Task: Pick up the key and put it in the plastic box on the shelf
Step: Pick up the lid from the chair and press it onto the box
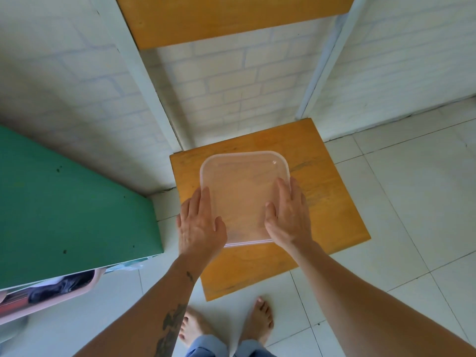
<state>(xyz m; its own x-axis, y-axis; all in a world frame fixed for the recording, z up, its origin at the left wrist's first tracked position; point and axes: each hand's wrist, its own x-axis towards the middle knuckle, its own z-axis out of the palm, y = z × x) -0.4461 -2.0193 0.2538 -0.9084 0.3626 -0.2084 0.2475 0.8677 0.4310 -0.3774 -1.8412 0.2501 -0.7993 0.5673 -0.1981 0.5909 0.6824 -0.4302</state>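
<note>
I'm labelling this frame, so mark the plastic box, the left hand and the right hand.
plastic box [242,191], head view, middle of the clear lid.
left hand [199,226], head view, back of the hand.
right hand [289,215], head view, back of the hand.

- A translucent square plastic box with rounded corners [242,191], its lid on, sits at the centre of the frame on an orange wooden shelf board [329,202].
- The left hand [199,225] lies flat, fingers spread, over the box's lower left corner.
- The right hand [289,215] lies flat over the box's lower right corner, thumb on the lid.
- A second orange wooden shelf board [231,19] crosses the top of the frame between white uprights.
- A green flat surface [64,207] fills the left side.
- A white brick-pattern wall [231,86] stands behind the shelf.
- Bare feet [257,323] stand on pale floor tiles [412,189] at the bottom.
</note>
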